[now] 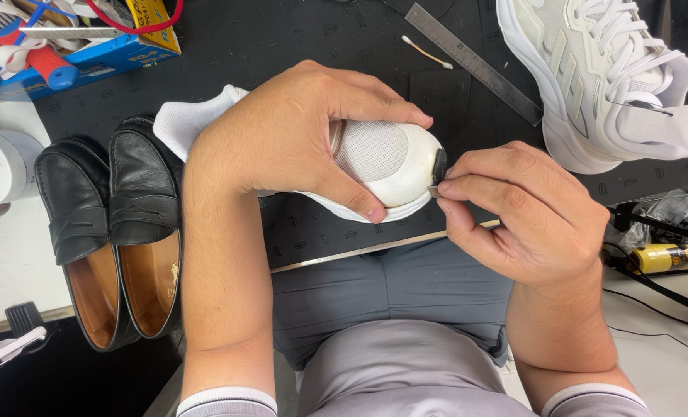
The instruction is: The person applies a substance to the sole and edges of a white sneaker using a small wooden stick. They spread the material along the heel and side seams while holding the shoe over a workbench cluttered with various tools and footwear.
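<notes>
Both hands closed | left hand (pixel 297 139) clamps white sneaker (pixel 386 158) | right hand (pixel 518 212) pinches small tool (pixel 434 190) at toe

A black mat (pixel 282 38) carries 2 loafers (pixel 112 232), a steel ruler (pixel 475 62) and a white sneaker (pixel 599 77).

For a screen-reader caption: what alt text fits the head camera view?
Seen from above, a person's left hand grips a white sneaker over a black mat, while the right hand pinches a small tool at its toe. Black loafers sit to the left; a second white sneaker and a metal ruler lie beyond.
</notes>
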